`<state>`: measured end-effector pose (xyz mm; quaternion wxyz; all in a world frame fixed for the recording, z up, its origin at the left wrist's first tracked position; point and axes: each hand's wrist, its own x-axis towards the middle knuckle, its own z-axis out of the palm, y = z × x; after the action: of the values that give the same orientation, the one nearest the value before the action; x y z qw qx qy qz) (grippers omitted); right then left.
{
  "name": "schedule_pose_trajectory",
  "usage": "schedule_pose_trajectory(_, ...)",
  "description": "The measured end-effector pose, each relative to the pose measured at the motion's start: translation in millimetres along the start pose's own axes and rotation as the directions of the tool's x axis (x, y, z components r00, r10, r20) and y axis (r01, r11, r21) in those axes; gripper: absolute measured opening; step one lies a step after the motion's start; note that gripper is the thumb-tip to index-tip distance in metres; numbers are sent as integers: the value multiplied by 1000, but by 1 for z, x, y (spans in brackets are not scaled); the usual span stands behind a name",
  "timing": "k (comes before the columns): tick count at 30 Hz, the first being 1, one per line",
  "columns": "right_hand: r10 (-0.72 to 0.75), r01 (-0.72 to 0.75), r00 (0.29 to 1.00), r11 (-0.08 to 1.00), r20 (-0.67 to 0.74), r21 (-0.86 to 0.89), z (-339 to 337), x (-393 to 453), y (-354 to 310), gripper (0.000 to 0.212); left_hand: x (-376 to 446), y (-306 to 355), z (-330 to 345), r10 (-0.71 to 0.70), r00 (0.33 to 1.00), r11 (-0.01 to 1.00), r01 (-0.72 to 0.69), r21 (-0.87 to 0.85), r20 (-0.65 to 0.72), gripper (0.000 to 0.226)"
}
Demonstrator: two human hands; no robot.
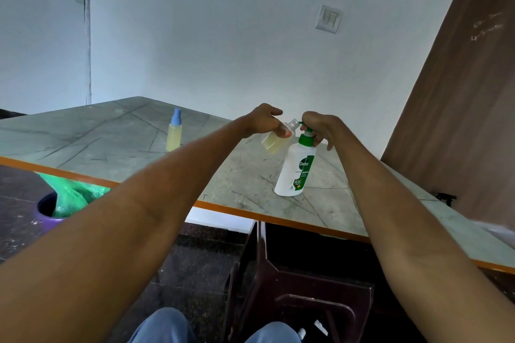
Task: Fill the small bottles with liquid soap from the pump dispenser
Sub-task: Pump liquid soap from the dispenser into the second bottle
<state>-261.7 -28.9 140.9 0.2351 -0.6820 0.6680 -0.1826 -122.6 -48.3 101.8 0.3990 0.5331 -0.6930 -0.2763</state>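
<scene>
Left hand (263, 121) pinches the open small bottle (278, 136) between thumb and fingers, tilted with its mouth just beside the green spout of the pump dispenser (295, 172), which stands upright on the table (111, 136); right hand (317, 125) sits on the pump head, fingers curled over it. Bottle looks roughly half full of pale yellow soap, so keep the mouth right under the spout and press slow and short. A capped bottle (174, 133) already filled stands well apart to the left
</scene>
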Motion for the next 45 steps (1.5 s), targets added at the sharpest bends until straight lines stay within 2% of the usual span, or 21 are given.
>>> schedule_pose_trajectory(6, 8, -8, 1000, 1000, -18, -13, 1, 1, -2, 24, 0, 5, 1, 6, 1000, 1000, -6, 10, 6, 74)
schedule_pose_trajectory(11, 27, -27, 999, 1000, -47, 1, 7, 8, 6, 45, 1, 0, 6, 2, 1000, 1000, -2, 12, 18, 75)
schedule_pose_trajectory(13, 28, -28, 998, 1000, -48, 6, 8, 8, 6, 47, 0, -1, 9, 5, 1000, 1000, -5, 7, 11, 72)
schedule_pose_trajectory(17, 24, -24, 999, 1000, -24, -1, 5, 6, 4, 44, 0, 0, 7, -1, 1000, 1000, 1, 1, 8, 70)
schedule_pose_trajectory(20, 31, -31, 999, 999, -17, -9, 3, 5, 1, 32, 0, 4, 3, 0, 1000, 1000, 0, 1, 15, 72)
schedule_pose_trajectory(28, 50, -50, 999, 999, -13, 3, 6, 5, 5, 47, -2, 4, 6, -3, 999, 1000, 2, 19, 37, 73)
schedule_pose_trajectory(32, 54, -54, 998, 999, -19, 7, 5, 3, 6, 48, -4, 4, 6, -11, 999, 1000, 10, 14, 34, 73)
schedule_pose_trajectory(39, 34, -34, 999, 999, -10, -26, 0, 0, -1, 24, -3, 8, 4, -13, 1000, 1000, 13, 13, 25, 76)
schedule_pose_trajectory(45, 57, -57, 998, 998, 0, -2, 4, 0, 6, 47, -7, 9, 6, 2, 999, 999, -3, 42, 35, 76)
